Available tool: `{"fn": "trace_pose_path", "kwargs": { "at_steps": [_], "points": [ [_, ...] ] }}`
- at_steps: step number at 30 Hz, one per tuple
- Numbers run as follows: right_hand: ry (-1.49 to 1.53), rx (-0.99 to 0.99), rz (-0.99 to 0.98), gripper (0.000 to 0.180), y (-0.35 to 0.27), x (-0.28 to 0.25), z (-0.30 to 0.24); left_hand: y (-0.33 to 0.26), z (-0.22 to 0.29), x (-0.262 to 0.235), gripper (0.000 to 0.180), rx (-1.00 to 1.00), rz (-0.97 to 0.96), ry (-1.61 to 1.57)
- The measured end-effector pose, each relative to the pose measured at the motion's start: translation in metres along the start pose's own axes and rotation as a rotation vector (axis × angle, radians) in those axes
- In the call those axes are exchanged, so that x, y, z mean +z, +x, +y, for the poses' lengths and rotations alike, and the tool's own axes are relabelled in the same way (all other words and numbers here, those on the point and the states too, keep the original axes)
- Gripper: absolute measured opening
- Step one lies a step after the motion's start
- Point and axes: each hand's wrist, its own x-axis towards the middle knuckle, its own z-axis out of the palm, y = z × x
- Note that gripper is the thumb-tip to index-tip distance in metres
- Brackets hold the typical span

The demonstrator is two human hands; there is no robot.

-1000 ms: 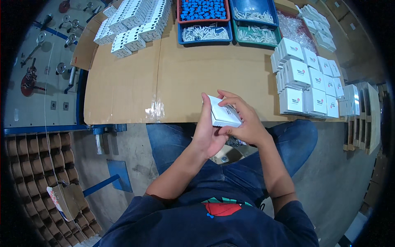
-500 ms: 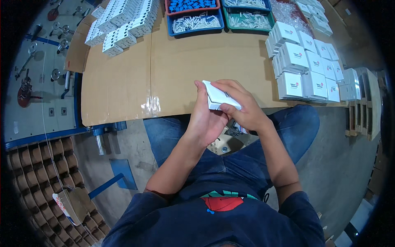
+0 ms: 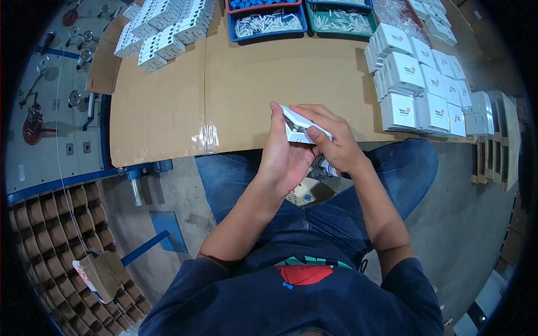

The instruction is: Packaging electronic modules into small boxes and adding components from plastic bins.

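In front of my lap, near the table's front edge, both hands hold a small white plastic box (image 3: 297, 138). Its lid is lifted partway, and a dark gap with some inner parts shows on the left side. My left hand (image 3: 282, 157) cradles the box from below and the left, thumb up along its left end. My right hand (image 3: 337, 144) is closed over the right side, fingers along the far edge of the lid and thumb on the near side. The fingers hide much of the box.
A brown cardboard sheet (image 3: 162, 106) covers the table. White boxes (image 3: 428, 87) stand stacked at the right, white slotted blocks (image 3: 168, 33) at the far left. At the back are a blue tray (image 3: 268, 37) and a green tray (image 3: 343, 35) of small white pieces, plus clear plastic bags (image 3: 395, 14).
The lid of the white box has lifted away from its base, opening a dark gap. Both hands remain on it in nearly the same place. The view has shifted slightly.
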Motion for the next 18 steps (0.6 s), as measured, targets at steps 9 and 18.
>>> {"fn": "trace_pose_path", "kwargs": {
  "at_steps": [9, 18],
  "points": [
    [0.023, 0.094, -0.058, 0.043, 0.001, -0.003, 0.003, 0.003, 0.0, -0.006, 0.068, -0.031, 0.007, -0.061],
    [0.096, 0.133, -0.088, 0.068, 0.0, -0.015, -0.003, -0.002, 0.012, 0.001, 0.088, -0.074, 0.076, -0.236]
  ]
}}
